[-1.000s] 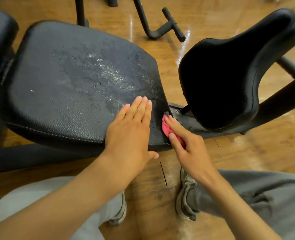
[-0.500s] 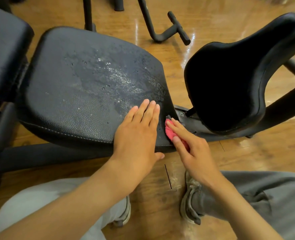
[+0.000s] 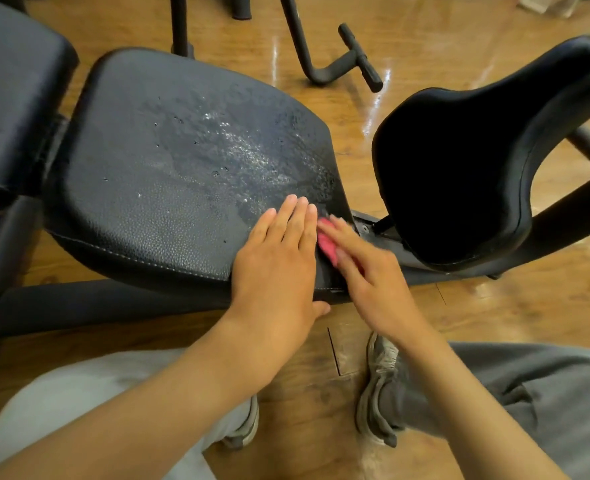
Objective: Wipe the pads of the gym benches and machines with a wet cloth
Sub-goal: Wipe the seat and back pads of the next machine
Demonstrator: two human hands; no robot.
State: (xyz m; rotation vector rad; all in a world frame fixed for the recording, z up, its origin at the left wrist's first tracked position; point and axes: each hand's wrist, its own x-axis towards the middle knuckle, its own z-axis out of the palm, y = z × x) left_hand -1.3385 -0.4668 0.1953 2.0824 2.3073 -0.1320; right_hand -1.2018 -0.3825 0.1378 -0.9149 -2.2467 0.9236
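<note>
Black leather-like covering is on the wide bench pad, which fills the middle of the view and carries a wet, shining patch with small drops on its upper right part. Its long axis runs from the left to the right, and it gets narrower toward the right end. At the far left, a second black pad stands just beside it, with a narrow gap between them. To the right, well apart from the narrow end, a curved black saddle-shaped pad rises on a dark metal frame. Behind the pads, a bent black handle bar stands on the glossy wooden floor.

The left hand lies flat on the near right corner of the bench pad, fingers straight and together, the thumb hanging over the front edge; it grasps nothing. The right hand is just beside it and presses a pink cloth with straight fingers against the narrow right edge of the pad; the fingertips look blurred. The cloth is mostly hidden under these fingers, and only a small strip shows between the two hands.

Below, grey trousers and two grey sneakers, the right one at, stand on the floor in front of the bench.
</note>
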